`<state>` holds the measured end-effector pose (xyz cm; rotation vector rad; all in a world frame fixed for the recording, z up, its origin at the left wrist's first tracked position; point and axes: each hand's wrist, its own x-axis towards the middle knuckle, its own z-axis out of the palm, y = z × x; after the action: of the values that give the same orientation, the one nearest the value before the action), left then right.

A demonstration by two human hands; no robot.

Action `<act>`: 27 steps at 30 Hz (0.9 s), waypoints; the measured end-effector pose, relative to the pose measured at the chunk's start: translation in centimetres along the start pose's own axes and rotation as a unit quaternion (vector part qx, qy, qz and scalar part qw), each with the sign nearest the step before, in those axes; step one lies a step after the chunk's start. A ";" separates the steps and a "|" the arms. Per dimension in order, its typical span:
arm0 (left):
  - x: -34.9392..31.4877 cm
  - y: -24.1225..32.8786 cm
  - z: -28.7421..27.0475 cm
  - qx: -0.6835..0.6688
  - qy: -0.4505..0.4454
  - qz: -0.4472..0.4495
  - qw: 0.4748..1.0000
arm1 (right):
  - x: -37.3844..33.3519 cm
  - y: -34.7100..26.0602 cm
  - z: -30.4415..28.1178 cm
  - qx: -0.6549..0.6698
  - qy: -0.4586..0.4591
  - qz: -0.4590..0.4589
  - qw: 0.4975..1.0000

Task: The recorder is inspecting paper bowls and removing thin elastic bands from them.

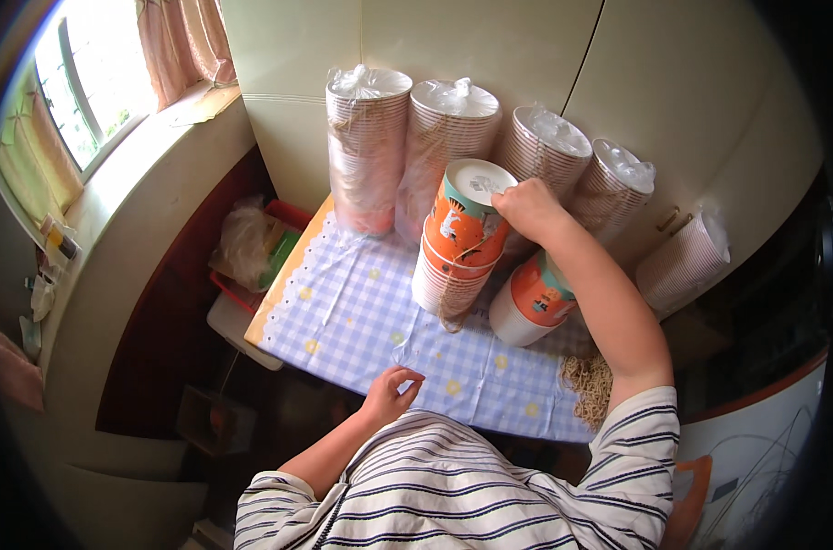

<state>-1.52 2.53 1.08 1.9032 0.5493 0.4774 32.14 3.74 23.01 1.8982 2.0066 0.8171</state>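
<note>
My right hand (531,213) is closed on the upper edge of an orange and teal paper bucket (471,215). That bucket stands upside down, its white round base facing up, on a stack of paper buckets (444,284). A loop of tan string (453,316) hangs down the stack's side. To the right, a second upside-down orange bucket (540,291) tops a short white stack. Near the table's front edge, my left hand (393,394) has its fingers pinched together. Whatever they may hold is too small to make out.
Tall plastic-wrapped bucket stacks (369,156) line the back of the table, and another wrapped stack (684,257) leans at the right. A tangle of tan strings (589,390) lies at the front right of the checked tablecloth (343,293). Left of the table sits a red crate (288,215).
</note>
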 end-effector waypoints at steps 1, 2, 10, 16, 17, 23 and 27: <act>0.0 -0.1 0.1 -0.001 -0.001 -0.001 1.000 | 0.1 -0.2 0.2 -0.002 -0.011 -0.002 1.000; 0.0 -0.2 0.1 -0.002 -0.002 -0.002 1.000 | 0.2 -0.3 0.4 0.000 -0.012 -0.004 1.000; 0.7 -1.0 0.6 -0.008 -0.014 0.000 1.000 | 0.1 -0.9 1.0 0.003 -0.007 -0.013 1.000; 0.9 -0.8 0.2 -0.005 -0.026 -0.026 0.999 | 0.3 -1.2 1.3 0.029 -0.019 -0.010 0.999; 0.9 -0.8 0.2 0.000 -0.025 -0.022 0.999 | 0.4 -1.2 1.3 0.030 -0.020 -0.010 0.999; 1.0 -0.7 0.4 -0.004 -0.029 -0.023 0.999 | 0.4 -1.6 1.4 0.031 -0.034 -0.005 0.999; 0.9 -0.8 0.5 -0.004 -0.033 -0.026 0.999 | 0.5 -1.8 1.9 0.015 -0.035 -0.020 0.999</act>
<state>-0.64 2.99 0.26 1.8846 0.5514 0.3814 31.63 4.63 20.62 1.8692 2.0186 0.7048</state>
